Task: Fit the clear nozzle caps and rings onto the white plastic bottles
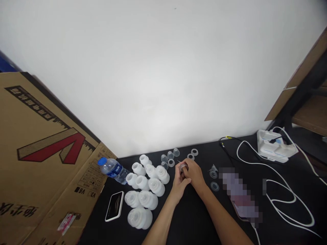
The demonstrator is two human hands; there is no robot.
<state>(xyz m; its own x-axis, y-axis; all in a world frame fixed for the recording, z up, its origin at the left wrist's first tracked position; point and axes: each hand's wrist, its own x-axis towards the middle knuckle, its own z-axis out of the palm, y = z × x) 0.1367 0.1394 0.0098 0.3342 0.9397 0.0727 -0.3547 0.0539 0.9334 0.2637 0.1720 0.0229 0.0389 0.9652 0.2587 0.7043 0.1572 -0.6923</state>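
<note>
Both my hands meet over the black table (194,217), close to the wall. My right hand (195,174) and my left hand (178,183) are closed together on a small clear plastic ring part (183,166), held at the fingertips. Just left of my hands lies a cluster of several white plastic bottle-shaped parts (146,185). Behind my hands sit small clear caps (169,156) and clear rings (192,153). More small clear pieces (213,175) lie to the right of my right hand.
A large cardboard box (43,163) fills the left side, with a water bottle (113,169) lying against it. A phone (114,206) lies face up near the white parts. White cables (281,194) and a white charger block (274,145) are at the right, below wooden shelving (306,102).
</note>
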